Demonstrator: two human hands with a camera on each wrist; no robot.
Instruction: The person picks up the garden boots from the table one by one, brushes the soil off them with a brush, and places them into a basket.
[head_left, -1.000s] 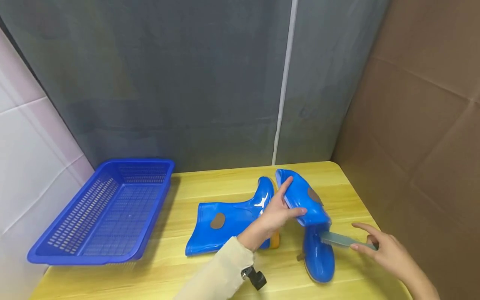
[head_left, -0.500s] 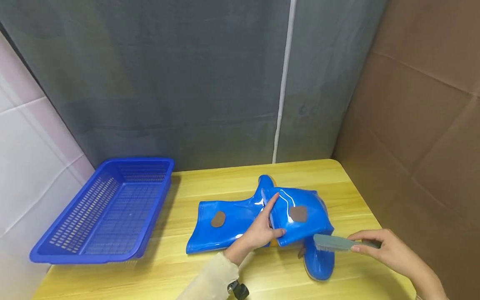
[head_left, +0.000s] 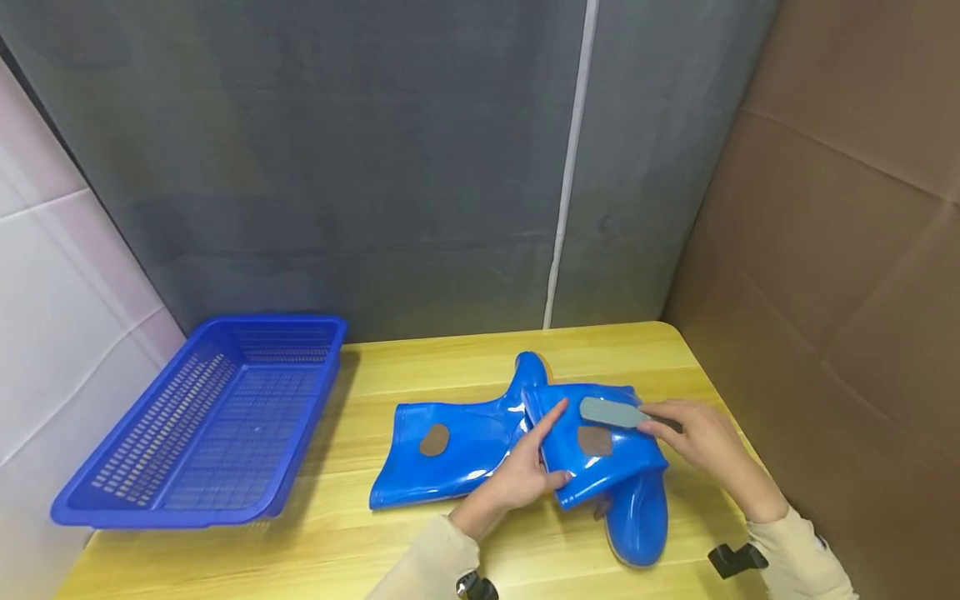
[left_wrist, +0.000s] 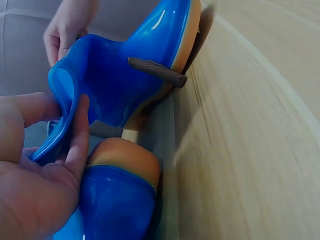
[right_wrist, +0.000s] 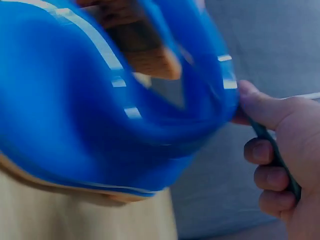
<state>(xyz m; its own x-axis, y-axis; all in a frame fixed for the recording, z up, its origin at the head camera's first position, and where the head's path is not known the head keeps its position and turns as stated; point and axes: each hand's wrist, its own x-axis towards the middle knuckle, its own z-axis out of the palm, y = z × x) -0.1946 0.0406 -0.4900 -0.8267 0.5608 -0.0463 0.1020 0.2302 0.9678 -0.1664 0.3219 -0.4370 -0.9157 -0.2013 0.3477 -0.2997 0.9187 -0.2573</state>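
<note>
A shiny blue rain boot [head_left: 639, 521] stands on the table, its shaft bent over to the left with a brown patch [head_left: 595, 442] facing up. My left hand [head_left: 517, 479] grips the shaft's opening; the left wrist view shows the rim between thumb and fingers. Held by its handle in my right hand [head_left: 701, 433], a grey-green brush [head_left: 609, 412] lies over the shaft just above the patch. Its bristles are hidden underneath. A brown strip [left_wrist: 157, 72] sticks out from the boot's side. The second blue boot [head_left: 476, 425] lies on its side, partly under the bent shaft.
At the left of the yellow wood-grain table [head_left: 300, 554] sits a blue plastic basket [head_left: 318, 408] with slotted walls. A grey curtain [head_left: 375, 183] hangs behind the table, and a brown panel [head_left: 847, 275] borders it at the right.
My left hand has pulled the boot's shaft down and to the left, so the patch faces up. My right hand has carried the brush from beside the foot up onto the shaft.
</note>
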